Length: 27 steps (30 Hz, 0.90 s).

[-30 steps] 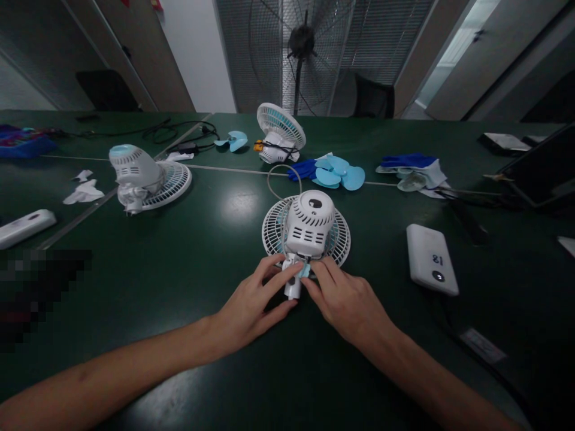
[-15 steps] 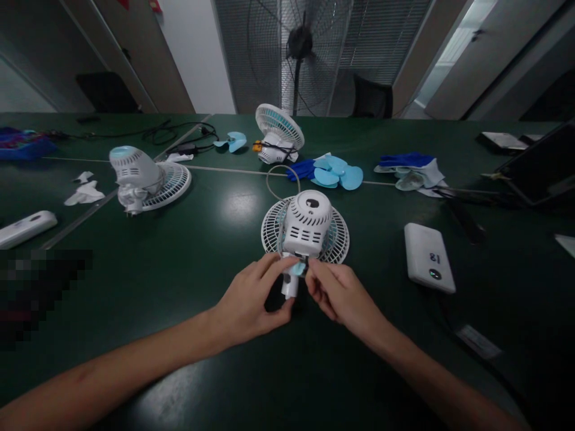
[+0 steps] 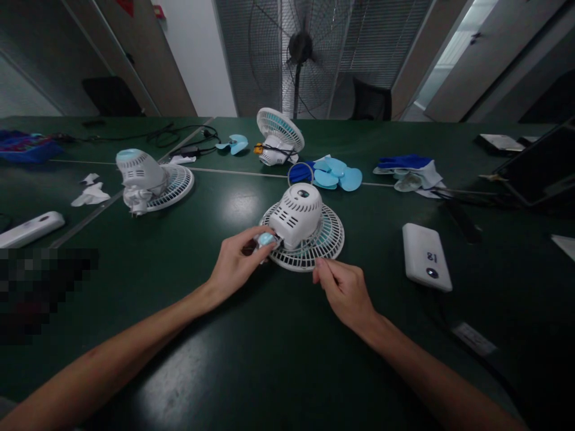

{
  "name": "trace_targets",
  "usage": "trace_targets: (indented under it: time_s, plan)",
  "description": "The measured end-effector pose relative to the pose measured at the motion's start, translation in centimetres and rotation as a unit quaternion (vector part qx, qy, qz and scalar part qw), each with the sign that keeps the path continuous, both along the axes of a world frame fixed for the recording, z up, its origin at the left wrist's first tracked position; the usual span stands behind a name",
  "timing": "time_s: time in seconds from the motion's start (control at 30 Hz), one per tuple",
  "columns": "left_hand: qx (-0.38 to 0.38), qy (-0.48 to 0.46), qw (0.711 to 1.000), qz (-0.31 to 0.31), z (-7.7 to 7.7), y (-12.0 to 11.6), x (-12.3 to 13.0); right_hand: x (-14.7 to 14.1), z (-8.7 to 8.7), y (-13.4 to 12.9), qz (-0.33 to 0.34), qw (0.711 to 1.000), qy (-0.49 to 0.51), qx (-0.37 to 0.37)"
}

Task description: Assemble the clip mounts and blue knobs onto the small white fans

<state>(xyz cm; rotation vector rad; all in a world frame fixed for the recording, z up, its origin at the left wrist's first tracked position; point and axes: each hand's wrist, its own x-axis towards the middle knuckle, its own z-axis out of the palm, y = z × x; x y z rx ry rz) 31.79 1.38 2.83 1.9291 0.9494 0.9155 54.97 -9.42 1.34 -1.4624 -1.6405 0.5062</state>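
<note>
A small white fan (image 3: 296, 221) lies face down on the dark green table, its motor housing up and its round grille underneath. My left hand (image 3: 238, 257) grips the fan's neck at the left, where a light blue knob (image 3: 266, 239) shows between thumb and fingers. My right hand (image 3: 344, 287) is closed, thumb against curled fingers, by the front edge of the grille. Whatever the right fingers may pinch is hidden. A thin pale cable (image 3: 300, 165) loops up behind the housing.
Another face-down fan (image 3: 141, 179) lies to the left, and a third fan (image 3: 278, 140) stands at the back. Light blue fan blades (image 3: 336, 173) and blue-white gloves (image 3: 411, 170) lie beyond. A white power bank (image 3: 426, 257) sits at right, white scraps (image 3: 91, 194) at left.
The fan has turned so its neck end points left, and my left hand has moved left with it. My right hand has come away from the neck to the grille's front edge.
</note>
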Motion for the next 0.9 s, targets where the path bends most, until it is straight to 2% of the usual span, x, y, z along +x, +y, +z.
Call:
trace_targets:
  time_s: [0.07, 0.13, 0.2, 0.33, 0.43, 0.5, 0.6, 0.7, 0.77, 0.83, 0.87, 0.9]
  plan:
    - [-0.003, -0.014, 0.999, 0.038, -0.4, 1.8, -1.2, 0.1, 0.0, 0.0, 0.003, 1.0, 0.008, -0.007]
    - [0.033, -0.006, 0.993, 0.112, -0.8, 4.1, -2.5, 0.2, -0.1, 0.1, 0.006, 1.0, 0.016, -0.015]
    - [0.068, 0.01, 0.98, 0.188, -1.1, 6.7, -3.9, 0.2, -0.1, 0.2, 0.008, 0.999, 0.022, -0.022]
    - [0.098, 0.022, 0.954, 0.283, -1.4, 12.6, -5.8, 0.2, -0.2, 0.2, 0.014, 0.999, 0.021, -0.028]
    - [0.114, 0.04, 0.934, 0.338, -1.5, 16.4, -6.4, 0.2, -0.1, 0.0, 0.031, 0.999, 0.02, -0.034]
    - [0.122, 0.057, 0.926, 0.352, -1.6, 18.0, -6.5, 0.2, -0.1, 0.0, 0.034, 0.999, 0.024, -0.035]
    - [0.14, 0.093, 0.927, 0.335, -1.7, 18.2, -6.7, 0.2, 0.0, 0.0, 0.029, 0.998, 0.032, -0.035]
    - [0.172, 0.141, 0.931, 0.291, -1.1, 16.2, -8.1, 0.2, 0.0, 0.2, 0.025, 0.999, 0.032, -0.035]
    - [0.201, 0.168, 0.923, 0.281, -0.3, 14.6, -10.1, 0.2, 0.0, 0.2, 0.026, 0.999, 0.027, -0.033]
    - [0.234, 0.187, 0.901, 0.313, 0.3, 13.6, -12.8, 0.2, 0.0, 0.2, 0.027, 0.999, 0.022, -0.03]
    - [0.255, 0.194, 0.881, 0.349, 0.5, 13.3, -14.3, 0.2, 0.0, 0.2, 0.027, 0.999, 0.021, -0.03]
    - [0.281, 0.225, 0.844, 0.397, 0.5, 13.3, -15.8, 0.1, 0.0, 0.2, 0.027, 0.999, 0.02, -0.029]
